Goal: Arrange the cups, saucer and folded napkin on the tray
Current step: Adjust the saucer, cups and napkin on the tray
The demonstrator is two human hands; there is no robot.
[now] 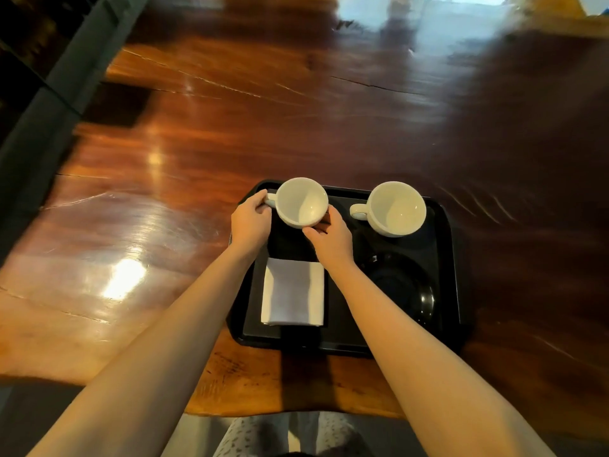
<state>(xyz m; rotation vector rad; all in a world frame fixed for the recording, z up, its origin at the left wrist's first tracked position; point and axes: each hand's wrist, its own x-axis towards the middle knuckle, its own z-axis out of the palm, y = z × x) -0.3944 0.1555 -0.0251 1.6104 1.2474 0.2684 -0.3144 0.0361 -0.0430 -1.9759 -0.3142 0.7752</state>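
Spanning most of the frame, the polished wooden table (296, 110) carried a black tray (448, 275) at lower centre. On the tray's lower right a dark saucer (400, 285) sat; at lower left lay the folded napkin (293, 293). One white cup (395, 209) stood at the tray's upper right. The other cup (301, 202), upper left, was being placed: the left hand (250, 222) pinched its handle while the right hand (329, 239) had fingertips against its side. Next, probably, came settling it down and letting go gently.
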